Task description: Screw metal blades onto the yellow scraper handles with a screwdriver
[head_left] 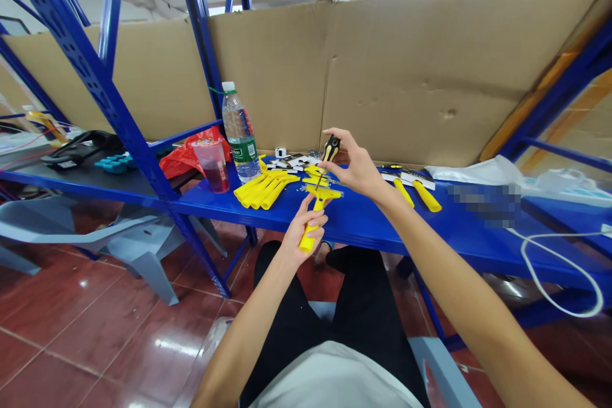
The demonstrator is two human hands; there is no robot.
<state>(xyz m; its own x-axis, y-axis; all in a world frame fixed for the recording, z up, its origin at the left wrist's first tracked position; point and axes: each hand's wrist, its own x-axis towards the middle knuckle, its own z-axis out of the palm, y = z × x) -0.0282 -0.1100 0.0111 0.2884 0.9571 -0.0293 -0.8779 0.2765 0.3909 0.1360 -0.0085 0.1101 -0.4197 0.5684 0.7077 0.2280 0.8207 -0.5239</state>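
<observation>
While the left hand (303,229) grips the scraper (319,203) by its handle at the table's (356,220) edge, long axis slanting away, the right hand (356,166) pinches the screwdriver (329,149) above, shaft angled down toward the scraper's head (whether its tip touches, I cannot tell).

The scraper (313,233) is in the left hand (302,229), and the screwdriver (331,149) is in the right hand (359,169), above the scraper's head. To the left of both hands, the handles (268,192) lie on the table (366,220). Beyond these handles stands the bottle (243,150); farther left is the cup (213,166). To the right of the right hand lie two other scrapers (426,196). The cardboard (406,76) stands behind both hands' work.
</observation>
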